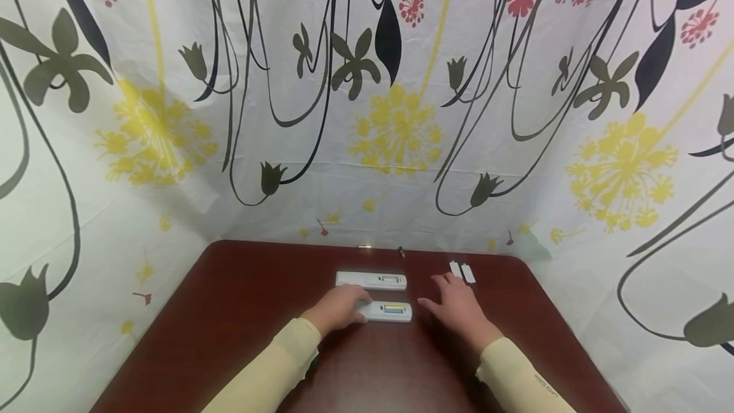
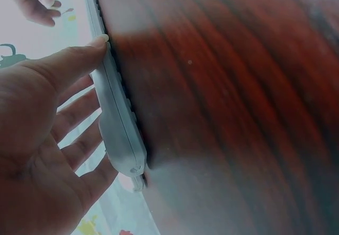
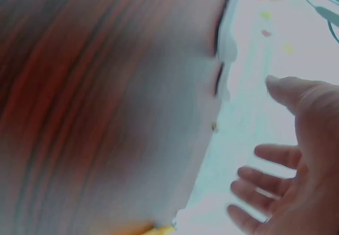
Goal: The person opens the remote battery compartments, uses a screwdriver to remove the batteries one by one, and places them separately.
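Observation:
Two white remote controls lie face down on the table. My left hand [image 1: 339, 308] holds the left end of the near remote control [image 1: 404, 312], thumb along its near side and fingers at the far side, as the left wrist view also shows. A yellow and blue battery shows in its uncovered compartment. Behind it lies the far remote control [image 1: 361, 280], its compartment also uncovered. My right hand [image 1: 459, 308] hovers with spread fingers to the right of the remotes, holding nothing in the right wrist view. Just beyond its fingertips lie two small white battery covers [image 1: 468, 273].
A dark battery [image 1: 401, 252] lies near the back edge of the reddish-brown table [image 1: 246, 292]. Left of it sits a small shiny piece [image 1: 364, 246], too small to identify. A flower-patterned curtain [image 1: 321, 145] hangs around the table's back and sides.

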Motion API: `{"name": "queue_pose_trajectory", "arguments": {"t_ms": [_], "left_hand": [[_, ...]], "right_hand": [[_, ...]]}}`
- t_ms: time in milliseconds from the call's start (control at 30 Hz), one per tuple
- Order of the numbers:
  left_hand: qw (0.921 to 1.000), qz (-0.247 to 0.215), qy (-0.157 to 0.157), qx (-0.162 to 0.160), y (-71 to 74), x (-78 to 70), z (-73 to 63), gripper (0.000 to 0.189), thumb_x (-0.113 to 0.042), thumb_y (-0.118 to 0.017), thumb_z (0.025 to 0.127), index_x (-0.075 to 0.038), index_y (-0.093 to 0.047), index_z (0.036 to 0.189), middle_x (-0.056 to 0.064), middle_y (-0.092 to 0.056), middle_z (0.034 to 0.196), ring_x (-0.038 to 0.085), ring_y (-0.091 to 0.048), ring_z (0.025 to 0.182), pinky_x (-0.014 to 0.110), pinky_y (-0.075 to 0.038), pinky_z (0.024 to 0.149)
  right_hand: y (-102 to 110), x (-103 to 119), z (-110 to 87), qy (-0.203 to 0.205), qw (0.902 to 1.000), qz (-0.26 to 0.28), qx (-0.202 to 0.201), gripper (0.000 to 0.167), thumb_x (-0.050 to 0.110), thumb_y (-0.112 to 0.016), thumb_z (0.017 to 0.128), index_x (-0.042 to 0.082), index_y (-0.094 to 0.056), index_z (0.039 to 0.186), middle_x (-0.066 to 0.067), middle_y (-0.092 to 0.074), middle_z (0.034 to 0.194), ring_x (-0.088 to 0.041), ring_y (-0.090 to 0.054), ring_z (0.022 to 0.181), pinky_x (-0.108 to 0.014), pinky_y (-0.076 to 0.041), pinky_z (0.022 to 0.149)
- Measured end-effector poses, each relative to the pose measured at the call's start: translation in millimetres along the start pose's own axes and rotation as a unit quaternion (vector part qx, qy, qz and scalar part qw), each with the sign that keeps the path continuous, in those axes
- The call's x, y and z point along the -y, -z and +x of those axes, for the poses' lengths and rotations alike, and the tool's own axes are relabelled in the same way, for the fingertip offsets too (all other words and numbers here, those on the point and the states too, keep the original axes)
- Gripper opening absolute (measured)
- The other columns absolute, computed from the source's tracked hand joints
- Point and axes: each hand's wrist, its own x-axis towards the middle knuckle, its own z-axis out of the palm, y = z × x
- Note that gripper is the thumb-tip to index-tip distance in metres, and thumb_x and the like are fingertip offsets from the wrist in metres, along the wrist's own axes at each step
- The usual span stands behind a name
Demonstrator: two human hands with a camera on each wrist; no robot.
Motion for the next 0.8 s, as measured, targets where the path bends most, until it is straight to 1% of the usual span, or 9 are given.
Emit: {"name": "queue_pose_trajectory", "arguments": {"t_ms": [100,167,233,333,433,533,633,800], "left_hand": [[1.0,0.002,0.002,-0.001,0.1,-0.5,0.3,0.034,-0.023,-0.092,0.094,-0.013,-0.081,0.125,0.0,-0.078,0.124,0.021,-0.07,0.123,0.039,-0.054,0.11],[1.0,-0.001,0.004,-0.001,0.1,-1.2,0.1,0.034,-0.022,-0.092,0.094,-0.013,-0.081,0.125,0.0,-0.078,0.124,0.021,-0.07,0.122,0.039,-0.054,0.11],[1.0,-0.003,0.003,-0.003,0.7,-1.8,-0.1,0.034,-0.021,-0.093,0.093,-0.012,-0.081,0.124,0.0,-0.078,0.123,0.021,-0.07,0.121,0.039,-0.054,0.109],[1.0,-0.004,0.002,-0.004,1.4,-2.8,-0.8,0.034,-0.02,-0.093,0.092,-0.012,-0.081,0.123,0.0,-0.078,0.123,0.021,-0.07,0.121,0.04,-0.055,0.109],[1.0,-0.001,0.003,-0.003,1.3,-2.6,-0.4,0.034,-0.021,-0.093,0.093,-0.013,-0.081,0.123,0.0,-0.078,0.123,0.021,-0.07,0.121,0.039,-0.055,0.109],[1.0,0.001,0.005,-0.001,0.7,-1.9,0.3,0.034,-0.022,-0.093,0.093,-0.013,-0.081,0.124,0.0,-0.078,0.123,0.02,-0.07,0.121,0.039,-0.055,0.109],[1.0,0.0,0.009,0.002,-0.5,-1.3,0.6,0.034,-0.023,-0.092,0.094,-0.013,-0.081,0.125,-0.001,-0.078,0.124,0.02,-0.07,0.122,0.039,-0.054,0.11],[0.9999,-0.002,0.013,0.006,-2.5,0.0,0.8,0.035,-0.024,-0.092,0.094,-0.014,-0.081,0.127,-0.001,-0.077,0.126,0.019,-0.069,0.123,0.039,-0.054,0.11]], "right_hand": [[4,-12,-4.1,-0.028,0.9996,-0.007,0.001,0.081,0.055,-0.082,0.098,-0.003,-0.06,0.151,-0.031,-0.06,0.146,-0.051,-0.059,0.132,-0.07,-0.049,0.11],[6,-20,-7.0,-0.042,0.999,-0.014,0.0,0.085,0.056,-0.081,0.098,-0.006,-0.057,0.151,-0.035,-0.058,0.147,-0.055,-0.056,0.133,-0.072,-0.047,0.11],[8,-27,-9.2,-0.053,0.9984,-0.02,-0.001,0.087,0.057,-0.081,0.097,-0.008,-0.056,0.15,-0.037,-0.058,0.142,-0.056,-0.056,0.129,-0.073,-0.049,0.107],[11,-37,-12.1,-0.077,0.9967,-0.026,-0.001,0.089,0.06,-0.081,0.096,-0.009,-0.056,0.147,-0.035,-0.059,0.134,-0.055,-0.058,0.121,-0.072,-0.052,0.1],[15,-45,-14.5,-0.104,0.9942,-0.027,0.007,0.092,0.064,-0.08,0.095,-0.008,-0.055,0.146,-0.035,-0.058,0.13,-0.055,-0.057,0.118,-0.073,-0.051,0.096],[18,-50,-16.4,-0.126,0.9916,-0.019,0.024,0.096,0.066,-0.079,0.094,-0.008,-0.052,0.147,-0.037,-0.055,0.133,-0.057,-0.054,0.121,-0.077,-0.047,0.099],[19,-53,-17.2,-0.138,0.9895,-0.009,0.042,0.099,0.067,-0.078,0.094,-0.008,-0.049,0.15,-0.04,-0.053,0.138,-0.06,-0.05,0.126,-0.081,-0.042,0.102],[19,-55,-17.3,-0.15,0.9871,-0.003,0.056,0.101,0.068,-0.078,0.093,-0.008,-0.048,0.153,-0.041,-0.051,0.14,-0.062,-0.048,0.129,-0.081,-0.042,0.104]]}}
